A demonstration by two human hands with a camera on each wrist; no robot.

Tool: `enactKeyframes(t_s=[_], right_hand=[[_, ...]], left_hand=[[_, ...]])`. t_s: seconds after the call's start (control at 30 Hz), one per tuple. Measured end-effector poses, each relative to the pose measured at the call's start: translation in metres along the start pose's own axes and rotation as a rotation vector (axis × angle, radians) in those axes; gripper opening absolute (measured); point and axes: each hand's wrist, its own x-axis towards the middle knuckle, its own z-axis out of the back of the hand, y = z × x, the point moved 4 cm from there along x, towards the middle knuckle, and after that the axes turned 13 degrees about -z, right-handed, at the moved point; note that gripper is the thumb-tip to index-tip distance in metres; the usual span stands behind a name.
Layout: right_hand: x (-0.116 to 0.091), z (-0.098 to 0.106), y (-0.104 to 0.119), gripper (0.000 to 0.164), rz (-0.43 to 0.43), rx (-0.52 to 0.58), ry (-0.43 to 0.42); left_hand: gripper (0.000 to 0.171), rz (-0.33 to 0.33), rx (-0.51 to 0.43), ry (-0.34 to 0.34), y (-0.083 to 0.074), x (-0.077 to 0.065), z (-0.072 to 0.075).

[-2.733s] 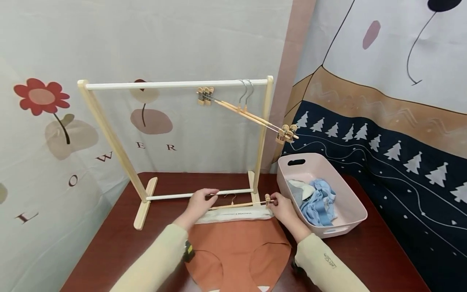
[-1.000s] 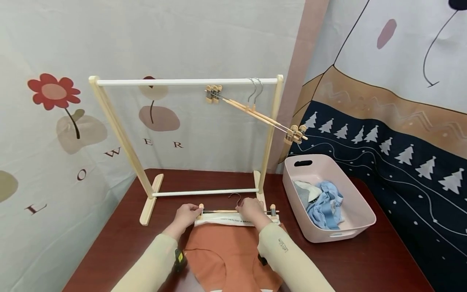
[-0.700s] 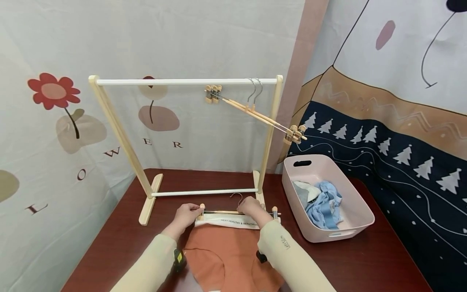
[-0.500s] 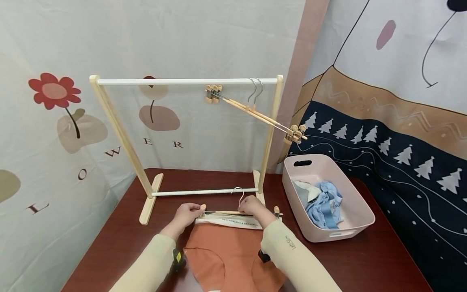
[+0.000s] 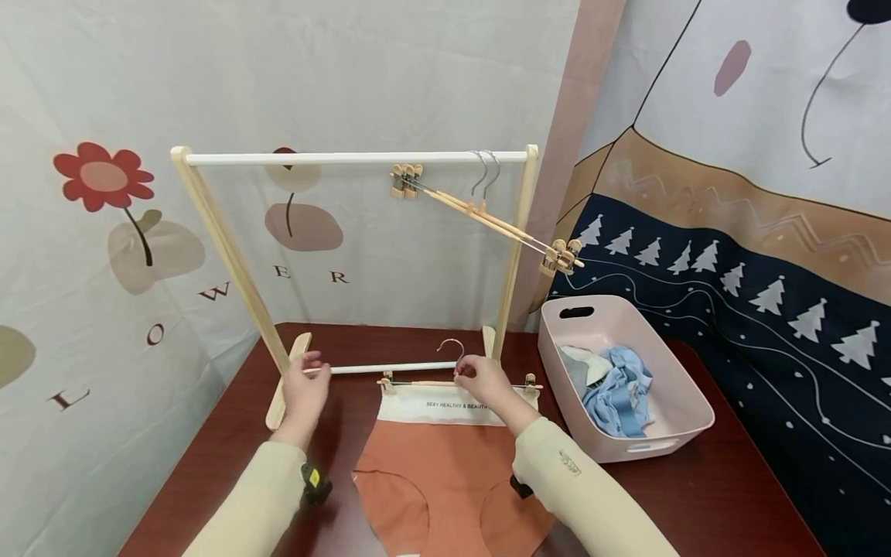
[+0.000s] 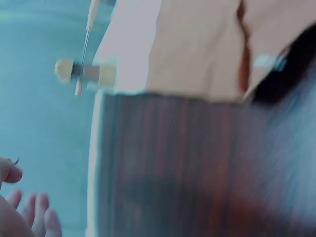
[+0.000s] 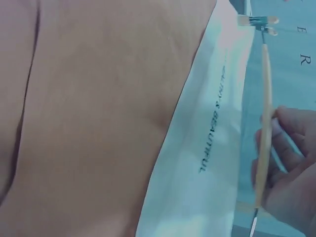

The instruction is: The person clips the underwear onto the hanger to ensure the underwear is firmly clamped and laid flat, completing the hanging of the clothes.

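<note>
My right hand pinches the wooden clip hanger at its middle, just below the metal hook. In the right wrist view the fingers curl behind the hanger's bar. Orange-brown briefs with a white lettered waistband hang from it, clipped at the left and right ends. Their lower part lies toward the table's front. My left hand is off to the left, fingers loosely extended and holding nothing, overlapping the rack's left foot. The left wrist view shows its fingertips apart from the clip.
A small wooden rack with a white top rail stands at the back of the dark red table. Two more clip hangers hang at its right end. To the right, a pink basket holds crumpled light blue and pale clothes.
My right hand moved from the right clip to the hanger's middle, then raised the hanger with the briefs' waistband. My left hand let go of the left clip and moved left.
</note>
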Motion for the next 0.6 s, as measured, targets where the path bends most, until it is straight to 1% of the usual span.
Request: enactKeyframes(t_s=[0.03,0.1,0.13,0.17,0.23,0.33,0.4,0.43,0.53,0.6], right_hand=[[-0.001,0.002,0.001,0.004,0.005,-0.005,-0.006],[-0.003,0.005,0.004,0.004,0.019,-0.009,-0.017],[-0.004,0.006,0.005,0.003,0.023,-0.011,-0.023],[-0.005,0.008,0.006,0.004,0.028,-0.015,-0.027],[-0.007,0.011,0.009,0.004,0.032,-0.018,-0.031],[-0.009,0.014,0.012,0.004,0.042,-0.032,-0.03],[-0.01,0.016,0.013,0.005,0.045,-0.043,-0.028],[-0.01,0.017,0.014,0.004,0.047,-0.048,-0.029],[-0.011,0.019,0.016,0.004,0.06,-0.062,-0.038],[-0.012,0.021,0.018,0.004,0.074,-0.075,-0.045]], left_hand=[[0.031,-0.001,-0.013,-0.064,0.0,0.004,0.007],[0.035,-0.007,-0.003,-0.188,-0.001,0.012,0.021],[0.038,-0.009,0.003,-0.237,-0.002,0.016,0.028],[0.042,-0.007,0.002,-0.27,-0.004,0.021,0.034],[0.05,-0.011,0.014,-0.299,-0.005,0.032,0.045],[0.064,-0.021,0.013,-0.27,-0.01,0.049,0.059],[0.07,-0.017,0.023,-0.215,-0.015,0.061,0.066],[0.071,-0.016,0.027,-0.188,-0.017,0.067,0.069],[0.066,-0.027,0.049,-0.118,-0.026,0.081,0.077],[0.056,-0.059,0.096,-0.087,-0.031,0.088,0.08]])
